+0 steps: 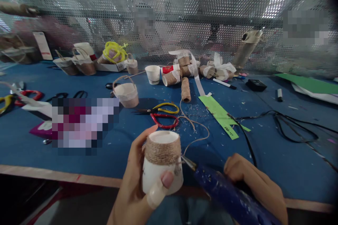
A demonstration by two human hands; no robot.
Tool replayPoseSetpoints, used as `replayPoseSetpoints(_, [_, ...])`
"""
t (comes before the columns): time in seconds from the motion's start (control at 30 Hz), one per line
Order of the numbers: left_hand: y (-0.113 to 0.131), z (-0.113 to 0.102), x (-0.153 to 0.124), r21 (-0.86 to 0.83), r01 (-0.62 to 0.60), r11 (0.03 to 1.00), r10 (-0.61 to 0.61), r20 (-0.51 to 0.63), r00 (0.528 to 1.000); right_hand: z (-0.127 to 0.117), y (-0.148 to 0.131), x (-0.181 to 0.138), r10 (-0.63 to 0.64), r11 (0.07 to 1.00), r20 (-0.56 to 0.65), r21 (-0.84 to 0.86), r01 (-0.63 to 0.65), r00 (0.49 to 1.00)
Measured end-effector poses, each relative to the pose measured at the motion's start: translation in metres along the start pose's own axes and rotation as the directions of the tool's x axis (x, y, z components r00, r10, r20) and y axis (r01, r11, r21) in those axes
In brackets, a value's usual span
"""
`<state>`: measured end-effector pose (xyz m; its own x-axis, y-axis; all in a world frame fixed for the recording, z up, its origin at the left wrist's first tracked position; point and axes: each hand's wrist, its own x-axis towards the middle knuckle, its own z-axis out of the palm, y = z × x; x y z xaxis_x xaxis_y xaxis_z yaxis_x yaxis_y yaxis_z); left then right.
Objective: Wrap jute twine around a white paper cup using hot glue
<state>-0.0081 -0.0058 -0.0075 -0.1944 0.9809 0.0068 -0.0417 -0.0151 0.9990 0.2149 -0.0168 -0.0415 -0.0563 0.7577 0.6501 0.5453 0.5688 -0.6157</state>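
My left hand (139,179) is wrapped round a white paper cup (162,179), held upside down above the table's front edge. Brown twine (162,152) is wound round the cup's upper half, and its loose end trails back over the table. A bandage-like strip covers part of my left thumb. In my right hand (253,179) is a blue glue gun (227,190), its metal nozzle at the right side of the cup by the twine's lower edge. Behind the cup lie scissors (163,114) with one yellow and one red handle.
A twine spool (186,89) stands mid-table. Small baskets (126,95), paper cups (152,74) and twine-wrapped cups sit toward the back. A green paper strip (220,116) and black cables (280,123) lie to the right. A perforated metal screen (171,17) rises behind the blue table.
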Motion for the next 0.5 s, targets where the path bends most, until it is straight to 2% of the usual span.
replayPoseSetpoints(0.17, [-0.0016,-0.0005,0.0015,-0.076,0.04,0.996,-0.04,-0.002,0.999,-0.0021,0.0008,0.0037,-0.071,0.997,0.03,-0.015,0.071,0.997])
replayPoseSetpoints(0.33, [-0.0006,-0.0015,0.0013,-0.088,0.072,0.993,-0.071,0.016,0.997,-0.0029,0.0002,0.0073,-0.064,0.997,0.057,-0.029,0.066,0.996])
replayPoseSetpoints(0.5, [-0.0007,-0.0004,-0.0009,-0.068,0.042,0.997,-0.042,0.006,0.999,0.0001,0.0001,0.0058,-0.097,0.995,0.044,-0.012,0.098,0.994])
